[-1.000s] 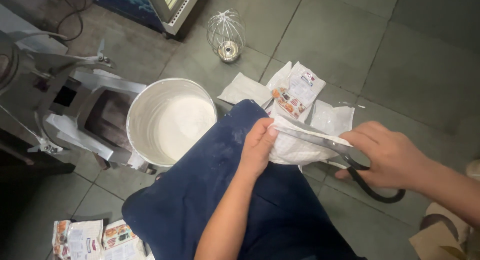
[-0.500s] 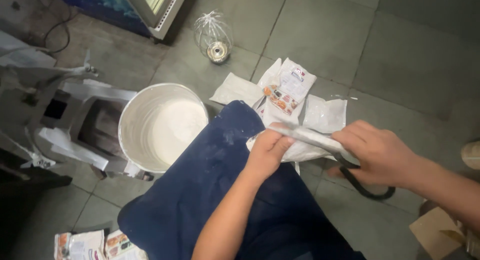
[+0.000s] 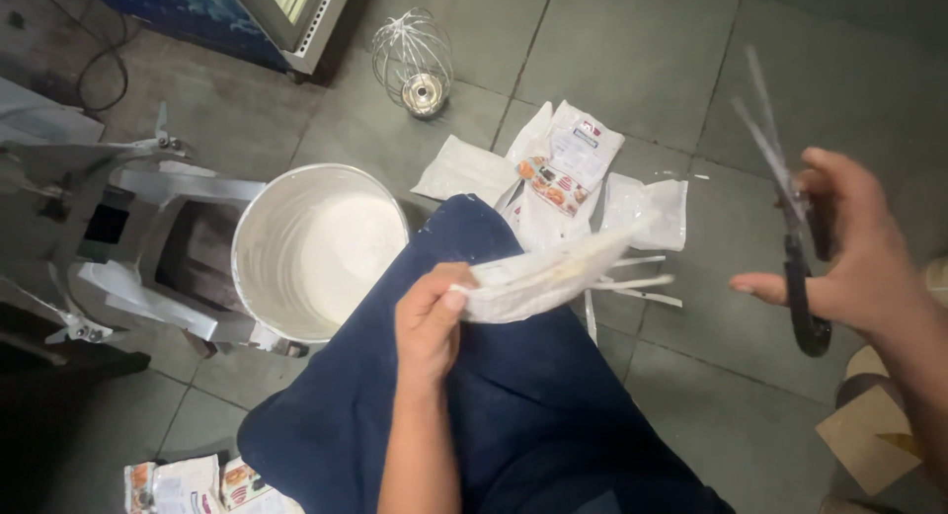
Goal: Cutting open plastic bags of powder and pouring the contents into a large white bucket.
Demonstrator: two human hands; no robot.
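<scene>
left hand (image 3: 430, 321) grips white packet (image 3: 538, 275), right hand (image 3: 849, 252) w/ scissors (image 3: 795, 228)

The scissors (image 3: 790, 193) at three o'clock are motion-blurred, their blades smeared into pale streaks, and the right hand (image 3: 847, 252) covers the handles; that arm runs off the frame's edge. The pouch (image 3: 548, 275) held in the left hand (image 3: 430, 321) is blurred along its far end. Small packets (image 3: 193, 486) at seven o'clock are cut by the bottom edge, as is cardboard (image 3: 874, 440) at four o'clock.
</scene>
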